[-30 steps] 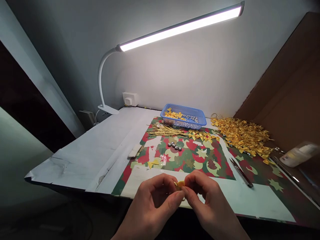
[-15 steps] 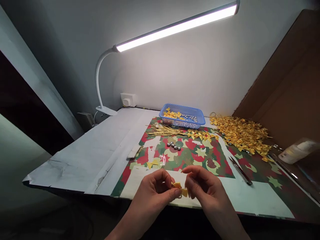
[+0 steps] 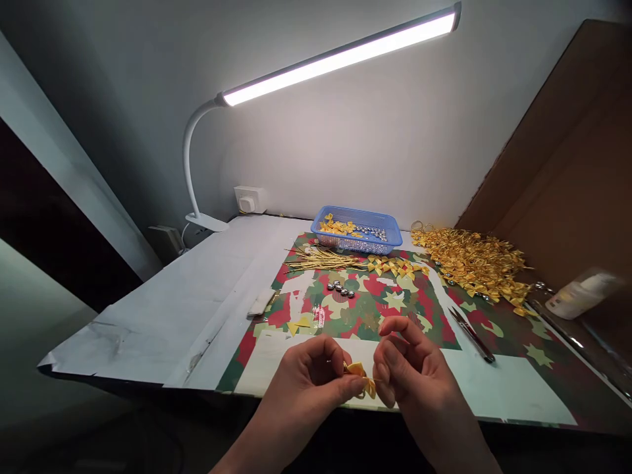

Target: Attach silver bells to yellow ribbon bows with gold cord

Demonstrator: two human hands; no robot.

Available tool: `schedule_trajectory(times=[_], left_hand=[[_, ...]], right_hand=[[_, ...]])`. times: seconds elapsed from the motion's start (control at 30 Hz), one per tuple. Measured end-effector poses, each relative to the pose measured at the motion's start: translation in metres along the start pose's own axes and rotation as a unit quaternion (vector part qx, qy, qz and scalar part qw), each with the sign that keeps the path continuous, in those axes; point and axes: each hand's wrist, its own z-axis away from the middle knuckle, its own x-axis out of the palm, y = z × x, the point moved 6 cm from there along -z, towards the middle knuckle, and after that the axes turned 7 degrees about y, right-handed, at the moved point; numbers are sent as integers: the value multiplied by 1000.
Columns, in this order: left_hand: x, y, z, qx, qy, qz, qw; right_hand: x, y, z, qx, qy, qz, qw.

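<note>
My left hand (image 3: pixel 316 376) is closed, with thumb and index finger pinching a small yellow ribbon bow (image 3: pixel 356 370) above the table's front edge. A gold tie loops at the bow, mostly hidden by the fingers. Just to the right, my right hand (image 3: pixel 417 372) is closed, its thumb against bent fingers. A thin gold strand seems to run from the bow into this pinch, though its end is hidden. Beyond the hands, several silver bells (image 3: pixel 340 289) lie on the patterned sheet (image 3: pixel 365 322). Farther back are a bundle of gold twist ties (image 3: pixel 323 259) and several yellow bows (image 3: pixel 395 266).
A blue basket (image 3: pixel 358 243) with bows and bells stands near the wall. Tweezers (image 3: pixel 473 336) lie on the right, below a heap of gold bows (image 3: pixel 474 263). A white bottle (image 3: pixel 581 296) sits by the cardboard (image 3: pixel 557 164). A lamp (image 3: pixel 340 56) overhangs the table.
My right fingers have closed into a pinch and turned beside the bow. The bow has tilted slightly in my left hand. The view has shifted a little.
</note>
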Motion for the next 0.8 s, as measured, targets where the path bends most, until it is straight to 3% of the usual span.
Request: schedule_trajectory(times=[0.13,0.3,0.43,0.57,0.7,0.8], left_hand=[[-3,2,1,-9,8,-7,1000],[-9,2,4,-17,12,-22,1000],[-5,-2,4,-25,-35,-53,998],[2,-5,2,-11,-67,-120,990],[8,-3,2,4,-77,-153,985],[5,2,-2,8,-55,-145,988]], right_hand=[[-4,-9,2,-23,24,-25,999],[-6,-16,-5,-9,35,19,999],[-15,-18,-15,8,65,74,995],[-15,-16,-19,-8,56,118,991],[-16,-14,-25,-54,74,243,966],[-34,-23,-31,-80,111,347,928]])
